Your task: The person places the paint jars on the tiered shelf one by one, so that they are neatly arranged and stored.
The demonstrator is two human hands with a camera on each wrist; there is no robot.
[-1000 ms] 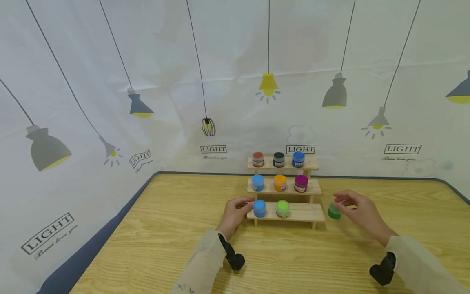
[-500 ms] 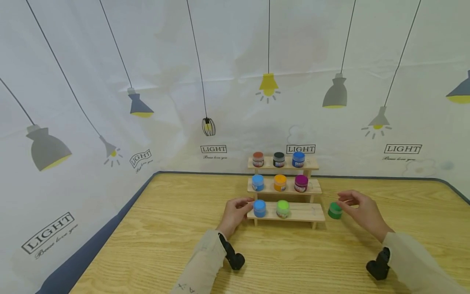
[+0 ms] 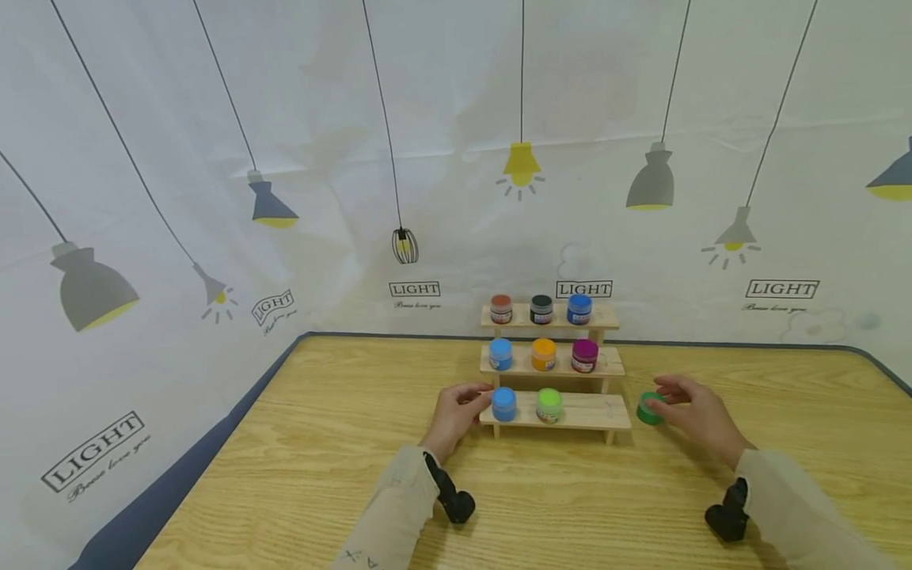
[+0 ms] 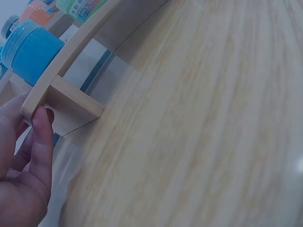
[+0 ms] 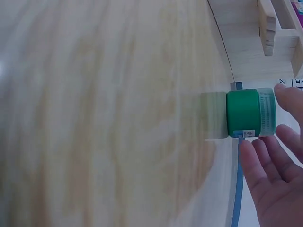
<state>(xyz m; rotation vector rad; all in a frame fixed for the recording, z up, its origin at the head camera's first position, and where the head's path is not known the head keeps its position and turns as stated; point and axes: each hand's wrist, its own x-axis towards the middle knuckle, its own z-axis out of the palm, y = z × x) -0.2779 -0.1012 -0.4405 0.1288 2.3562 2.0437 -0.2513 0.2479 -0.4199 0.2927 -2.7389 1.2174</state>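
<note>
My left hand (image 3: 452,418) pinches the left end of the lowest board of a three-step wooden rack (image 3: 590,410). In the left wrist view, its fingers hold the board (image 4: 64,61) by its corner, below a light blue paint jar (image 4: 37,54). To the right of the rack, a green paint jar (image 3: 647,415) with a clear-rimmed lid stands upright on the table. My right hand (image 3: 701,413) is around the jar's right side, fingers loosely spread. The right wrist view has the thumb near the lid of the green jar (image 5: 244,113); firm contact cannot be made out.
Paint jars sit on every step: light blue (image 3: 503,404) and lime (image 3: 549,405) on the lowest, orange (image 3: 544,355) and purple (image 3: 584,356) among the middle ones, black (image 3: 541,310) on top. A printed curtain (image 3: 321,198) hangs behind the wooden table (image 3: 342,396).
My right hand drew back slightly from the green jar, then lowered so the thumb now overlaps it. The jar stays in about the same place. My left hand and the rack are still.
</note>
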